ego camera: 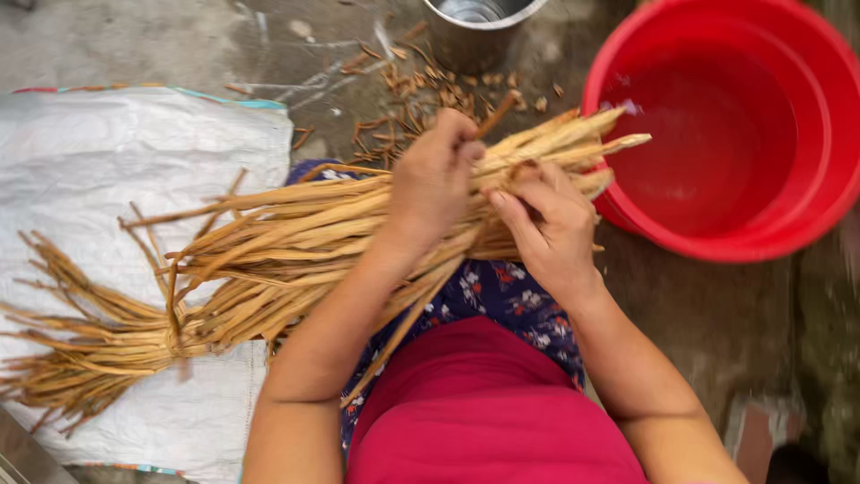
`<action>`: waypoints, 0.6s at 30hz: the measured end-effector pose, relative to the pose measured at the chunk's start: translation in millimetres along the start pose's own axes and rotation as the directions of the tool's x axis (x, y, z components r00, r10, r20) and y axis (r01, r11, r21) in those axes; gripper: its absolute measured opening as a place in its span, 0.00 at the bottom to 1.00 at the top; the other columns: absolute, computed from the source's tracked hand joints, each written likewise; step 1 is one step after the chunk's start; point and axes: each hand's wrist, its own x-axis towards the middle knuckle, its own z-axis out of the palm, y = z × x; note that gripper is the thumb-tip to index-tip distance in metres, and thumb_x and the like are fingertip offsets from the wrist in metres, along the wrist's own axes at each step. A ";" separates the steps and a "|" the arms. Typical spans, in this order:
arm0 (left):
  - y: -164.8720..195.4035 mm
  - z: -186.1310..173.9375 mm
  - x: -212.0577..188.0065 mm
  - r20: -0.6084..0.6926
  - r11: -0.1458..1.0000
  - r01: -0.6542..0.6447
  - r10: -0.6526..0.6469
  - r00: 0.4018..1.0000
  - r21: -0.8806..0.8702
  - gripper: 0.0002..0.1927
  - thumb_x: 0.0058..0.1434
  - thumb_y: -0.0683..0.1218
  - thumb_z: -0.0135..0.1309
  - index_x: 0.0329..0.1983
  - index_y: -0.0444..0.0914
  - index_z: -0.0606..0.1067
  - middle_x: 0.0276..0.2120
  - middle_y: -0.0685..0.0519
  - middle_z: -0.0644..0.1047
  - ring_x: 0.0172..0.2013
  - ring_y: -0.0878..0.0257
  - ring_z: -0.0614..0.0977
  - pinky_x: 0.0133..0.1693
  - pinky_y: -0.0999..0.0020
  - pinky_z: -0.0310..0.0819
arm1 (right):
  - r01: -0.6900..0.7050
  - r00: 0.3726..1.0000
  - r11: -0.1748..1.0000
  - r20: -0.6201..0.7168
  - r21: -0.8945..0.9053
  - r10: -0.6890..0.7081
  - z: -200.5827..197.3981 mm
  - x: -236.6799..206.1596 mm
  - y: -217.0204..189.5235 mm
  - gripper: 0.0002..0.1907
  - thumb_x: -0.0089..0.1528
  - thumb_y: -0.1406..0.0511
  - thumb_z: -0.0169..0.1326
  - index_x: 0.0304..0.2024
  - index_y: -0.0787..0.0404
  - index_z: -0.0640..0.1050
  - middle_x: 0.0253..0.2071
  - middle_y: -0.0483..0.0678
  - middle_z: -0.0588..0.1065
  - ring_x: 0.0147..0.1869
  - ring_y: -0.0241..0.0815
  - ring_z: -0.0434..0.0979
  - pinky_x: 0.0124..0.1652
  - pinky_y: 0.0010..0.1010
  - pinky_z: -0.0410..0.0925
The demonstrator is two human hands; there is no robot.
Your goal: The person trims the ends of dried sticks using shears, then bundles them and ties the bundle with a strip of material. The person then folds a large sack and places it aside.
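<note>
Together, the left hand (434, 179) and right hand (548, 224) closed around a tied bundle of dry, straw-coloured fibrous strips (269, 260), its stiff tips just beside the smooth round red plastic tub (833, 116).

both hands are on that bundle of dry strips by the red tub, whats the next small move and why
Probably pull one strip free at the loose end. The left hand clamps the bundle of dry strips, tied at its far end, while the right hand picks at the tips beside the red tub. Trimmed bits already lie on the ground.
</note>
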 end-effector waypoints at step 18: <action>40.6 -78.9 -24.5 0.268 0.994 -0.090 0.102 0.958 -0.060 0.08 0.66 0.39 0.61 0.48 0.34 0.81 0.47 0.48 0.80 0.47 0.58 0.84 0.48 0.67 0.80 | -0.120 0.930 0.860 -0.246 0.495 0.272 -76.5 17.5 109.2 0.29 0.70 0.44 0.50 0.62 0.57 0.74 0.60 0.44 0.74 0.64 0.35 0.72 0.60 0.31 0.65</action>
